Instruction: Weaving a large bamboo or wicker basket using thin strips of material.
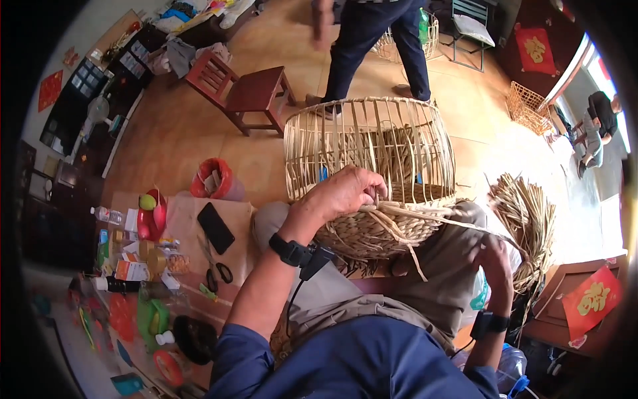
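Note:
A half-woven straw basket [382, 229] stands between my knees, its lower wall densely braided and its upper frame of thin upright stakes [319, 149] open. My left hand [349, 191] is closed at the top of the weave, its fingers pinched on straw by the stakes. From there a long straw strand [452, 221] stretches rightward over my knee. At its far end my right hand [495, 263], slightly blurred, is curled around the strand. Loose straw ends dangle down the basket's outer side.
A bundle of straw [525, 219] stands at my right. On the left, a low table [189, 229] bears a black phone [216, 228], scissors [214, 266], bottles and small boxes. Beyond are a red bin [218, 178], a wooden chair [256, 93] and a person's legs [375, 50].

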